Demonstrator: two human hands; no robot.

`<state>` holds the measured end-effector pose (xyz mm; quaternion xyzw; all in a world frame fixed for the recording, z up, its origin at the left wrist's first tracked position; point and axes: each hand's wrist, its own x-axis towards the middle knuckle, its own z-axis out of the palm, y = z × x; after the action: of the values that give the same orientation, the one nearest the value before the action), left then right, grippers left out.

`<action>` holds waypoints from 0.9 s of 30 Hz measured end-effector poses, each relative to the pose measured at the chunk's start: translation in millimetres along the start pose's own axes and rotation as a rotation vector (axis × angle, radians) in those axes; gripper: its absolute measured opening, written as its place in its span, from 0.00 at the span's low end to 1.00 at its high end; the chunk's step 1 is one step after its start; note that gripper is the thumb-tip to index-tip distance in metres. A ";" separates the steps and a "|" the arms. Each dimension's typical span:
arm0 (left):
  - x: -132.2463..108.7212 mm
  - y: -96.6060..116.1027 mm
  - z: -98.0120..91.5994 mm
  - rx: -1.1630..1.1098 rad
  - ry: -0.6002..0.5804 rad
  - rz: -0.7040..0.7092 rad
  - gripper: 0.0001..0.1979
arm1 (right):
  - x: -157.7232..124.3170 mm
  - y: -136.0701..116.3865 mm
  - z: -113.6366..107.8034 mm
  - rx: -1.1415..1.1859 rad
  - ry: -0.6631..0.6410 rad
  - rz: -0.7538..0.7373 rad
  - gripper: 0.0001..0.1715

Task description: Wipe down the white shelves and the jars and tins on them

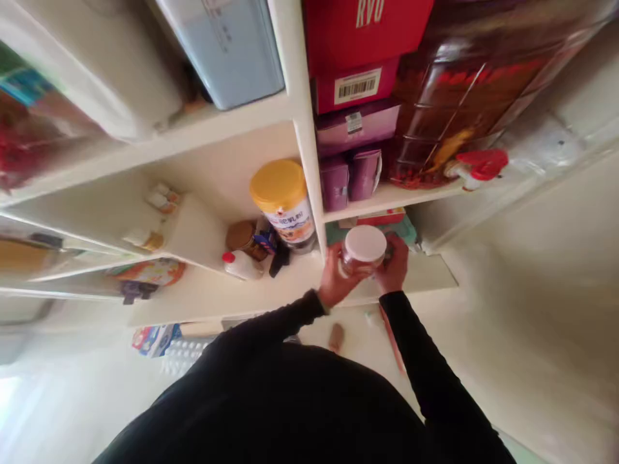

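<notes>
Both hands hold a small jar with a white lid (364, 248) at the front edge of a white shelf (271, 290). My left hand (335, 276) wraps its left side and my right hand (395, 265) grips its right side. Black sleeves cover both arms. The jar's body is mostly hidden by my fingers. A yellow-lidded tin (284, 200) stands just left of the jar, behind the shelf divider (309, 148).
Beside the tin are a brown-lidded jar (242, 237) and a small white bottle with a red cap (240, 264). Red and purple boxes (355, 96) and a large glass jar with a red tap (464, 96) fill the compartment above. A pale blue box (227, 45) sits higher left.
</notes>
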<state>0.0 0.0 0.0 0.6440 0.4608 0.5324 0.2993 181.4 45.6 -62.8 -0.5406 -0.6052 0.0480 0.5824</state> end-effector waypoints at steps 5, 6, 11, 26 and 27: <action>-40.2 -13.7 -31.7 0.051 -0.083 -0.061 0.44 | 18.5 -11.2 -17.9 -0.004 -0.183 -0.060 0.16; -44.1 -18.9 -36.4 0.055 -0.093 -0.063 0.46 | 24.5 -15.4 -20.6 -0.014 -0.257 -0.096 0.14; -50.7 -45.8 -48.3 0.063 -0.135 -0.100 0.48 | 56.6 -46.4 -11.7 -0.087 -0.608 -0.294 0.14; -44.7 -9.9 -55.2 0.078 -0.044 -0.206 0.49 | 68.9 -34.5 -25.1 -0.097 -0.704 -0.460 0.20; -40.2 -5.3 -50.3 0.052 -0.035 -0.205 0.50 | 66.4 -25.4 -32.5 -0.126 -0.647 -0.430 0.19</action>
<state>-50.2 -39.9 -8.4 0.6104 0.5324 0.4755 0.3434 208.3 63.7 8.4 -0.3930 -0.8588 0.0555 0.3239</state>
